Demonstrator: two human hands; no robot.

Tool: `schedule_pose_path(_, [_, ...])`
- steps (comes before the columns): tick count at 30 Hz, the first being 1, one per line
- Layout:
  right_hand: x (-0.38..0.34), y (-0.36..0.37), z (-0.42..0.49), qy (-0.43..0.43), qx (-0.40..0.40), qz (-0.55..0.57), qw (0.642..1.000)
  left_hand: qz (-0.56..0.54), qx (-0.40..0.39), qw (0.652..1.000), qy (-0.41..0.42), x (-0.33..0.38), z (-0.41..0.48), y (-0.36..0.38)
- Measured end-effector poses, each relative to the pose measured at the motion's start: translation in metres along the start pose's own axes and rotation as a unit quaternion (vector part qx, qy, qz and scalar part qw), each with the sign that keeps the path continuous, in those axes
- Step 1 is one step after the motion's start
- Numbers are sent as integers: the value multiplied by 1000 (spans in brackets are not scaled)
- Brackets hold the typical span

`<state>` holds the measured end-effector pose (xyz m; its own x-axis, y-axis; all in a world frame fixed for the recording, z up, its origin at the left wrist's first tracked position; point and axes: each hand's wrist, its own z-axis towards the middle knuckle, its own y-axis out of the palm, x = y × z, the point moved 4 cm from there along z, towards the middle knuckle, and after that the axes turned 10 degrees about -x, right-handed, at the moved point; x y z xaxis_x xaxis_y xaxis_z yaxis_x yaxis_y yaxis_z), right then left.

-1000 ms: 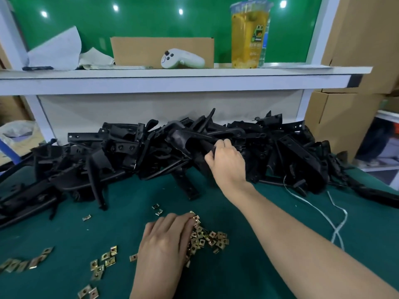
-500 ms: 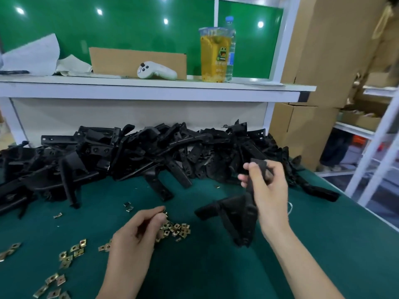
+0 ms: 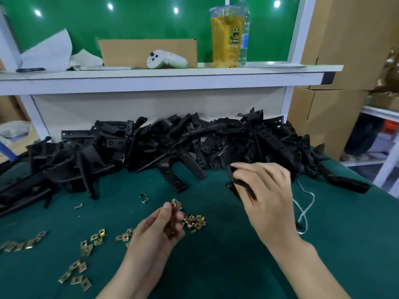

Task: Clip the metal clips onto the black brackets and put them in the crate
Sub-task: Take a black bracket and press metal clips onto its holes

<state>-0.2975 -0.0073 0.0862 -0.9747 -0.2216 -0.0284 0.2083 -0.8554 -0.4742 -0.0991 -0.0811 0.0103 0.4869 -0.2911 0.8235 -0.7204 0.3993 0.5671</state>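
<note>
A long heap of black brackets lies across the back of the green table. My right hand grips one black bracket lifted just above the table, most of it hidden behind my fingers. My left hand pinches a brass-coloured metal clip between thumb and fingertips, a short way left of the held bracket. Loose metal clips lie in a small pile just right of my left hand, and several more are scattered to the left. No crate is in view.
A white shelf runs above the heap and carries a yellow drink cup, a white controller and a cardboard piece. A white cord lies on the table at the right. Cardboard boxes stand beyond the right edge.
My right hand pulled a bracket out of the heap and brought it toward me. My left hand lifted off the clip pile with one clip pinched in its fingertips.
</note>
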Motion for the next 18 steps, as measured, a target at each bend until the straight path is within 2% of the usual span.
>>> schedule_pose_path(2, [3, -6, 4, 10, 10, 33, 999, 3, -6, 1000, -2, -1, 1, 0])
schedule_pose_path(3, [2, -6, 8, 9, -15, 37, 999, 7, -7, 1000, -3, -1, 1, 1])
schedule_pose_path(4, [0, -3, 11, 4, -75, 32, 997, 11, -6, 1000, -2, -2, 0, 2])
schedule_pose_path(5, [-2, 3, 14, -1, -175, 24, 984, 16, -6, 1000, -2, -2, 0, 3])
schedule_pose_path(7, [-5, 20, 11, -2, -383, -17, 924, 20, -4, 1000, 0, -2, 0, 3])
schedule_pose_path(8, [-5, 22, 11, -5, -422, -33, 906, 20, -2, 1000, 0, -2, 0, 3])
schedule_pose_path(10, [-2, 18, 20, -2, -400, -45, 916, 18, -1, 1000, 0, -2, 1, 2])
schedule_pose_path(12, [1, 7, 35, -1, -323, -37, 946, 22, 1, 1000, 6, -1, 2, 0])
schedule_pose_path(14, [8, -10, 45, 59, -224, 37, 972, 32, -1, 999, 13, 0, 2, -1])
schedule_pose_path(15, [12, -17, 47, 107, -170, 104, 974, 34, -6, 999, 15, 0, 1, -2])
schedule_pose_path(16, [16, -23, 47, 152, -111, 181, 965, 36, -12, 999, 17, 0, 1, -3])
schedule_pose_path(18, [24, -25, 42, 222, -11, 331, 917, 38, -19, 999, 20, 0, 1, -2])
